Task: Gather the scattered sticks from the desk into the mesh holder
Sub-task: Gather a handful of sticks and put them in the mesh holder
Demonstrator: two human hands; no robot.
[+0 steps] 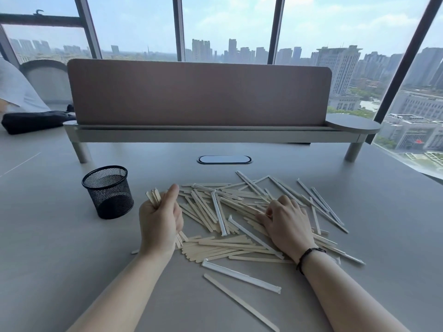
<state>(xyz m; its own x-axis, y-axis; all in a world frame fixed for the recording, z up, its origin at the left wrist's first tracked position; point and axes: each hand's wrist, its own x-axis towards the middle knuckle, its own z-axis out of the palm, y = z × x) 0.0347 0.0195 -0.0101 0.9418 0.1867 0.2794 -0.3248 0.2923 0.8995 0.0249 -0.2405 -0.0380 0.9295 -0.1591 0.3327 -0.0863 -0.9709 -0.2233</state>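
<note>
At the far left we see the holder (107, 191), a black mesh cup standing upright on the desk (48, 236), mouth up, and we make out no sticks inside it. Just beside it to the right, our left hand (159, 222) is curled into a fist around a bundle (153, 195) of wooden sticks; the thumb points up and away, and the bundle's long axis runs from near us up and slightly leftward, its tips fanning out above the fist and its lower ends showing below the palm. Next comes the pile (230, 224), lying flat on the desk between and around both hands, bare sticks mixed with ones in white paper sleeves, their long axes crossing in many directions. Our right hand (286, 222), a dark band (309, 256) on its wrist, rests palm down on the pile, fingers bent and drawn together, the fingertips pinching at sticks near the pile's middle
</note>
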